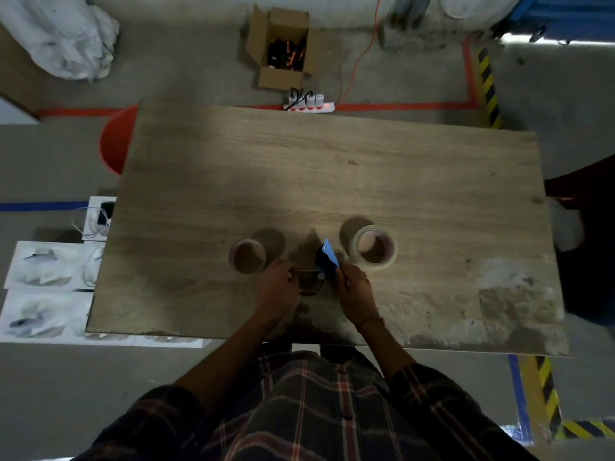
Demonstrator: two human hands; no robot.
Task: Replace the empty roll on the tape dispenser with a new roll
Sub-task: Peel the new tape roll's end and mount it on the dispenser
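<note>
A blue and black tape dispenser (326, 259) stands near the front middle of the wooden table (332, 168). My right hand (356, 291) grips its handle from below. My left hand (278, 287) holds the dispenser's metal front end, where a dark spool part sits between my hands. A bare brown cardboard core (249, 256) stands on the table just left of my hands. A fuller roll of pale tape (374, 247) stands to the right of the dispenser. Neither roll touches my hands.
An orange stool (114, 141) sits at the table's far left corner. On the floor beyond are an open cardboard box (283, 48) and a power strip (307, 104). White packages (43, 294) lie on the floor at the left.
</note>
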